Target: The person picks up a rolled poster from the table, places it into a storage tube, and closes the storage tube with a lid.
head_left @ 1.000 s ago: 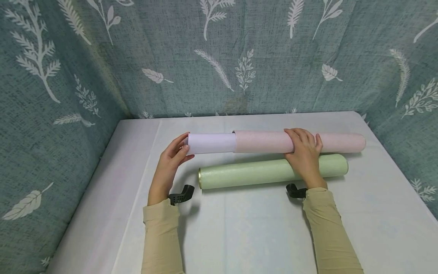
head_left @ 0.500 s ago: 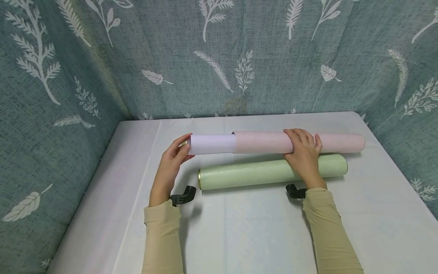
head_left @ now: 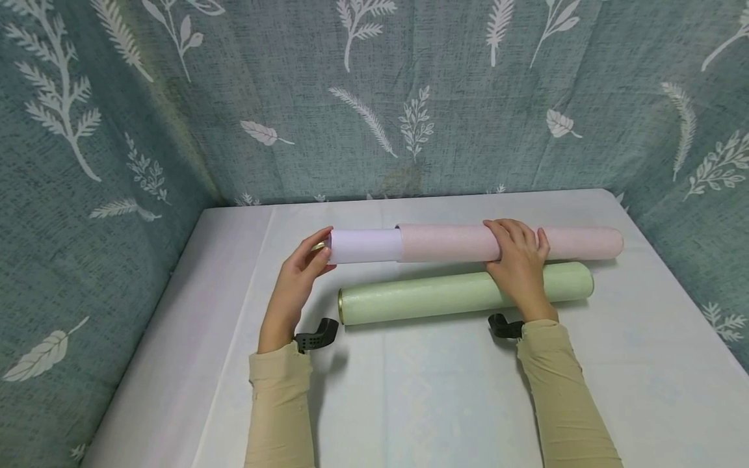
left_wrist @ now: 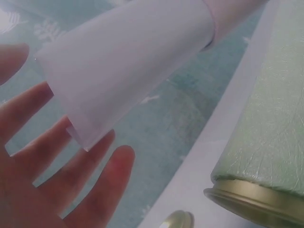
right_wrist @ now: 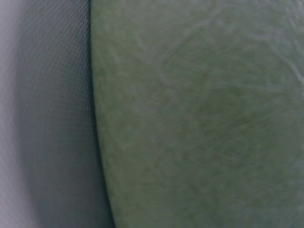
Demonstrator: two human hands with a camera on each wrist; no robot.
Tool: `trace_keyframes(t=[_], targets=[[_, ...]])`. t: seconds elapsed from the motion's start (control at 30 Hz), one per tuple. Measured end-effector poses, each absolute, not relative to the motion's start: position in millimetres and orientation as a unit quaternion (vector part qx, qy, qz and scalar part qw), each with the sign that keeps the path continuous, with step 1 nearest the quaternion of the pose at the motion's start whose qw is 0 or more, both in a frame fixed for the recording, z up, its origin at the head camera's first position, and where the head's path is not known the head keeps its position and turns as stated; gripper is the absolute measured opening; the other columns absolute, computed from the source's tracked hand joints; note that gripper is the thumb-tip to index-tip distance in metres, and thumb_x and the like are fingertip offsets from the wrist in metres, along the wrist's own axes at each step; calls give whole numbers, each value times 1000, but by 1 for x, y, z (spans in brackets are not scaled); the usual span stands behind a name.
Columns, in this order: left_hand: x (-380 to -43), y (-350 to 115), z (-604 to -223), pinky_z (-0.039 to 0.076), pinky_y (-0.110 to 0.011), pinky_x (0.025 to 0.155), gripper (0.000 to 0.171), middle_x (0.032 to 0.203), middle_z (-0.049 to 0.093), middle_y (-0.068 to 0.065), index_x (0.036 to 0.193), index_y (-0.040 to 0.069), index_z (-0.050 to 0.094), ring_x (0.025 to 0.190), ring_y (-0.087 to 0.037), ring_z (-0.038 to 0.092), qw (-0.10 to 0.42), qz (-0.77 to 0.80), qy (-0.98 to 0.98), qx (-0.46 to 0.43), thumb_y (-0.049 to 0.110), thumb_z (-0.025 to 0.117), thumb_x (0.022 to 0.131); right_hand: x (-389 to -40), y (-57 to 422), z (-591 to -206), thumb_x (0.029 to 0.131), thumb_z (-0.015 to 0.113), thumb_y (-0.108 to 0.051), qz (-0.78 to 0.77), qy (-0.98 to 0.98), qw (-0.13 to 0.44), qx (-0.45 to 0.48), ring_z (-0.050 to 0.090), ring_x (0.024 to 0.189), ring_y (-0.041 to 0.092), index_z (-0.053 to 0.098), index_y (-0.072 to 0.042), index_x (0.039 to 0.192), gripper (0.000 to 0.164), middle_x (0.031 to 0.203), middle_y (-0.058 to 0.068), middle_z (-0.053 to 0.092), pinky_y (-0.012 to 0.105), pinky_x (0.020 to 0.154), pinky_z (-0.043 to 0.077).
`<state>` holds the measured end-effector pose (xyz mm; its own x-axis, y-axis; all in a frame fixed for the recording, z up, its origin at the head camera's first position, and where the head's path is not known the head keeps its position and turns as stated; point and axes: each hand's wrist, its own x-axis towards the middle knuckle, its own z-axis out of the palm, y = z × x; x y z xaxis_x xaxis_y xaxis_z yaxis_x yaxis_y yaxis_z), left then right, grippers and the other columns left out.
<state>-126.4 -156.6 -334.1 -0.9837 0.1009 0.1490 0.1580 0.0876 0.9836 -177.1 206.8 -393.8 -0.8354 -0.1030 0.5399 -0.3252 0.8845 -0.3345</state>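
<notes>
A pale pink poster tube (head_left: 445,243) lies crosswise on the table, with a rolled white sheet of paper (head_left: 365,246) sticking out of its left end. My left hand (head_left: 295,276) is at the paper's outer end, its spread fingertips (left_wrist: 102,145) touching the edge. My right hand (head_left: 521,270) grips the pink tube right of its middle, the fingers over its top. A pale green tube (head_left: 433,296) with a gold-rimmed left end lies in front of it, partly under my right hand. In the right wrist view the green tube (right_wrist: 199,114) fills most of the picture.
A gold lid (head_left: 318,246) shows in part behind the left fingers; the left wrist view shows a gold round piece (left_wrist: 178,221) at the bottom edge. A white cloth covers the table (head_left: 433,390). Green leaf-patterned fabric (head_left: 304,97) hangs behind and at both sides.
My left hand has moved a little to the right, and the paper roll has slid further into the pink tube. More of the gold lid shows. The right hand stays in place.
</notes>
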Motion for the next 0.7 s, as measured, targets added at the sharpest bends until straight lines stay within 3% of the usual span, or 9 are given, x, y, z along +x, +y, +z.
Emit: trace_keyframes(t=[0.23,0.47,0.7], targets=[[-127,-154,-334,41,-39,91,45,134,39,-3,135,17,41,114,-19,46,13,-655,-749,-101,25,52,91,-177,208,-393,60,77,-2,212,-933,266,116,33,119,29,52,-18,122,70,122,6,46,51,102,-1],[-138,-155,-351,43,-32,89,44,132,41,6,131,34,43,114,-13,46,8,-647,-755,-107,35,54,88,-177,208,-393,60,76,-2,213,-931,272,117,33,118,29,52,-18,122,69,122,6,47,52,102,0],[-131,-146,-338,42,-35,90,47,136,38,-1,135,23,40,117,-20,44,-4,-651,-751,-108,27,53,91,-177,209,-392,60,76,-3,212,-933,267,115,33,118,28,51,-19,123,69,122,5,47,50,102,-1]])
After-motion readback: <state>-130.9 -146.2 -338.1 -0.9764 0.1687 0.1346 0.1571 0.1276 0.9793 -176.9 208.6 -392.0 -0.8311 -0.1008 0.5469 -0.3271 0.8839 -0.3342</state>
